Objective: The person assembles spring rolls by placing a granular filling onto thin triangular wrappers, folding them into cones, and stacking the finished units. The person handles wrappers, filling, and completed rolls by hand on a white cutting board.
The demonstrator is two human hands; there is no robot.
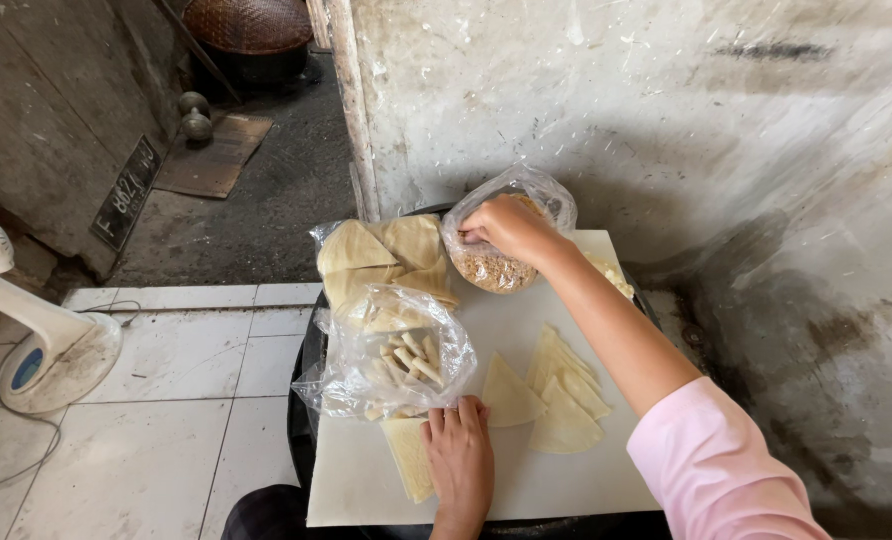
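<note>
while the stained grey wall (666,120) fills most of the view behind, the white tiled floor (166,400) spreads out to the left, with a white fan base (41,350) standing on it. on a dark round stand sits a white cutting board (556,490), and everything being handled lies on it. at the board's far left corner is a clear plastic bag of wrappers (386,265), holding pale triangular sheets stacked together. just in front of it, touching it, a crumpled clear bag of sticks (406,360) holds short pale strips. at the far edge of the board stands a small open bag of filling (511,255), with brown crumbly stuff inside. to the right of centre a fan of folded triangles (566,395) lies on the bare board, and one single triangle (508,395) rests just to their left. a stack of pale wrapper sheets (411,460) lies at the near left, partly under the crumpled bag.

the right hand (506,228), on an arm in a pink sleeve, reaches into the mouth of the filling bag, fingers curled and pinched together inside it; what they pinch is hidden by the hand. the left hand (459,455) lies flat and open, palm down, fingers together, its fingertips touching the near edge of the crumpled bag and its side resting on the wrapper stack, gripping nothing.
</note>
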